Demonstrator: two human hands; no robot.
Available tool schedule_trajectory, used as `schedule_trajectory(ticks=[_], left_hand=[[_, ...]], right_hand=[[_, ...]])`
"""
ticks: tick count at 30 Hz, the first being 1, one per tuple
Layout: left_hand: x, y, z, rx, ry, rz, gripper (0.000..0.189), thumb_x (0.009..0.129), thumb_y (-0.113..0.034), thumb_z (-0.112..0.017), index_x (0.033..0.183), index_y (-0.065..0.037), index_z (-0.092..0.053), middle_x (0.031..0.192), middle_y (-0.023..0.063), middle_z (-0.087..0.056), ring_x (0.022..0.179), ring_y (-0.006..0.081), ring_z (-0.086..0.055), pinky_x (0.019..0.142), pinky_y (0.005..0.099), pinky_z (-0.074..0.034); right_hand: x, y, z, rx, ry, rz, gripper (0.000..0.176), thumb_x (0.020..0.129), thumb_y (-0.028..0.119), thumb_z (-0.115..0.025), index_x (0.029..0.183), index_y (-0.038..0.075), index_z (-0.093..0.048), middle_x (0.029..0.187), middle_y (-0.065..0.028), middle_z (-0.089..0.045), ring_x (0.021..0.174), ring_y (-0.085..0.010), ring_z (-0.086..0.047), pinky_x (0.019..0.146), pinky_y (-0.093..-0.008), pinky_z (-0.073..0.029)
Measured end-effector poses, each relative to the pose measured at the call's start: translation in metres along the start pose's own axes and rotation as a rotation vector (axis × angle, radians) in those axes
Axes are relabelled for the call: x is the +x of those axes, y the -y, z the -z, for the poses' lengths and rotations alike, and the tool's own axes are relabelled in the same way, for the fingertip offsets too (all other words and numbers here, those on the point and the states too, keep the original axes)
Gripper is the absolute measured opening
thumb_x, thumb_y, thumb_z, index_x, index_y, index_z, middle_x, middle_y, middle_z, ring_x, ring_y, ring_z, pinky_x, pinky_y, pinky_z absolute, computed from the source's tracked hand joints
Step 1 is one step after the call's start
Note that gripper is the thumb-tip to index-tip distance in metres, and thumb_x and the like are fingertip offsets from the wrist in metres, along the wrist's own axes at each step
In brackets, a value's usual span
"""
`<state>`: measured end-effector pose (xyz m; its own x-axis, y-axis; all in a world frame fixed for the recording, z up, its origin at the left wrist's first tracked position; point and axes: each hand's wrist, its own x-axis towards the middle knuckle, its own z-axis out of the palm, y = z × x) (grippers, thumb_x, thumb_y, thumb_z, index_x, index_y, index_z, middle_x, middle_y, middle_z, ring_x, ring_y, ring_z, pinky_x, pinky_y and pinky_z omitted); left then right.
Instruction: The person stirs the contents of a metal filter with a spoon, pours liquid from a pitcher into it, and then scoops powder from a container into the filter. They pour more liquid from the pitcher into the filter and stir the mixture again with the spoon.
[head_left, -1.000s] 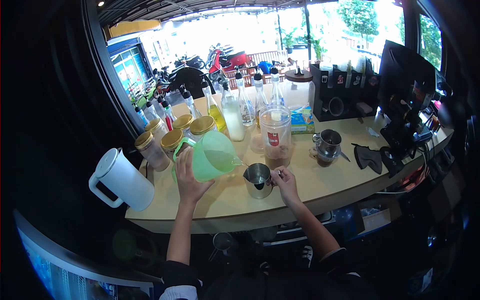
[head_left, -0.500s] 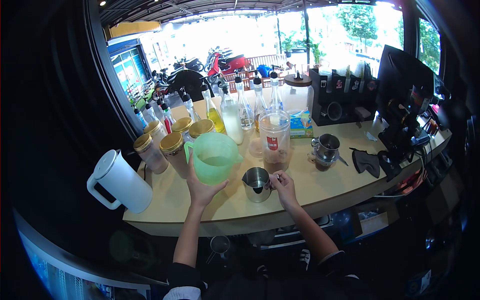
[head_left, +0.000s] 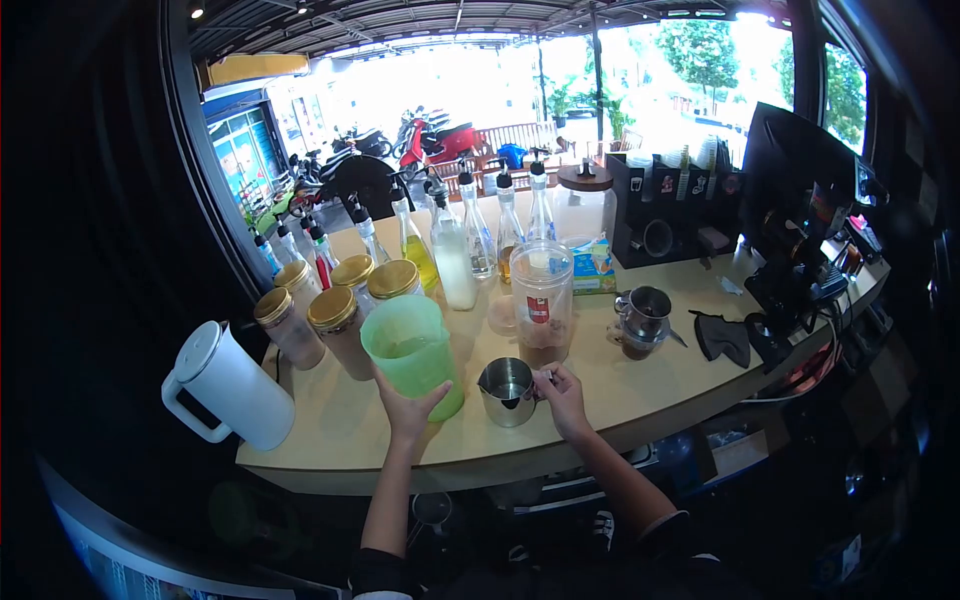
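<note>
A translucent green plastic pitcher (head_left: 415,355) is near the front edge of the counter, fairly upright. Wrapped round its near side is my left hand (head_left: 408,412), thumb toward the right. My right hand (head_left: 563,402) grips the handle of a small steel milk jug (head_left: 507,397), its fingers closed. What looks like clear liquid shows inside the jug. Just behind it stands a tall clear plastic container (head_left: 543,310) with a red label and something brownish at its bottom. A gap separates the green pitcher from the milk jug.
Several gold-lidded jars (head_left: 333,315) crowd the left, beside a large white jug (head_left: 232,385). Pump bottles (head_left: 458,260) line the back. At right are a steel cup (head_left: 648,308) on a glass vessel, a dark cloth (head_left: 722,340) and a black cup rack (head_left: 665,215).
My left hand has brought the green pitcher down and turned it more upright. My right hand stays on the milk jug's handle. The whole view has tilted up slightly.
</note>
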<state>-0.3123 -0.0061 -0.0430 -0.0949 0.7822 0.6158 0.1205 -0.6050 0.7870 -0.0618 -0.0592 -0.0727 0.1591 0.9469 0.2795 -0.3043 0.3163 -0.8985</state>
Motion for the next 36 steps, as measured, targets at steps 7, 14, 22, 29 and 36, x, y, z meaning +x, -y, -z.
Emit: schedule_trajectory(ticks=[7, 14, 22, 29, 36], left_hand=[[-0.021, -0.021, -0.005, 0.023, -0.096, 0.029, 0.101, 0.065, -0.018, -0.086, 0.143, -0.003, -0.022, 0.134, 0.0177, -0.04, 0.128, 0.0283, -0.04, 0.106, 0.0429, -0.035], [-0.045, -0.032, -0.007, 0.159, -0.315, -0.222, 0.08, 0.076, -0.021, -0.074, 0.14, -0.001, -0.029, 0.133, 0.0184, -0.04, 0.129, 0.0304, -0.037, 0.109, 0.0452, -0.026], [-0.035, -0.064, -0.087, 0.052, -0.029, -0.5, 0.045, 0.082, -0.011, -0.062, 0.121, 0.0, -0.044, 0.124, 0.0159, -0.045, 0.117, 0.0273, -0.044, 0.103, 0.0406, -0.035], [-0.011, -0.084, -0.199, -0.224, 0.224, -0.374, 0.04, 0.083, -0.016, -0.066, 0.117, -0.001, -0.052, 0.113, 0.0147, -0.056, 0.107, 0.0247, -0.054, 0.093, 0.0364, -0.043], [0.02, -0.065, -0.292, -0.306, 0.385, -0.183, 0.071, 0.08, -0.025, -0.073, 0.138, -0.004, -0.04, 0.122, 0.0118, -0.054, 0.116, 0.022, -0.052, 0.094, 0.0368, -0.042]], right_hand=[[-0.001, 0.002, 0.0, -0.042, 0.013, 0.038, 0.013, 0.097, 0.015, -0.057, 0.087, 0.007, -0.053, 0.076, -0.0015, -0.063, 0.069, -0.0072, -0.059, 0.063, -0.0218, -0.044], [-0.004, 0.014, 0.012, 0.137, 0.011, -0.032, 0.012, 0.096, 0.012, -0.058, 0.086, 0.008, -0.052, 0.077, -0.002, -0.061, 0.067, -0.0081, -0.059, 0.062, -0.0226, -0.044], [-0.018, 0.092, 0.06, 0.173, -0.053, 0.02, 0.01, 0.093, 0.009, -0.058, 0.086, 0.008, -0.051, 0.078, -0.0019, -0.06, 0.07, -0.0087, -0.056, 0.065, -0.0237, -0.043], [-0.015, 0.188, 0.126, 0.048, -0.015, 0.008, 0.008, 0.09, 0.007, -0.059, 0.094, 0.006, -0.052, 0.082, -0.0024, -0.057, 0.075, -0.0095, -0.054, 0.066, -0.0265, -0.047], [0.015, 0.252, 0.179, 0.028, -0.038, 0.003, 0.012, 0.09, 0.007, -0.061, 0.087, 0.007, -0.05, 0.078, -0.0011, -0.057, 0.069, -0.0069, -0.055, 0.064, -0.0232, -0.044]])
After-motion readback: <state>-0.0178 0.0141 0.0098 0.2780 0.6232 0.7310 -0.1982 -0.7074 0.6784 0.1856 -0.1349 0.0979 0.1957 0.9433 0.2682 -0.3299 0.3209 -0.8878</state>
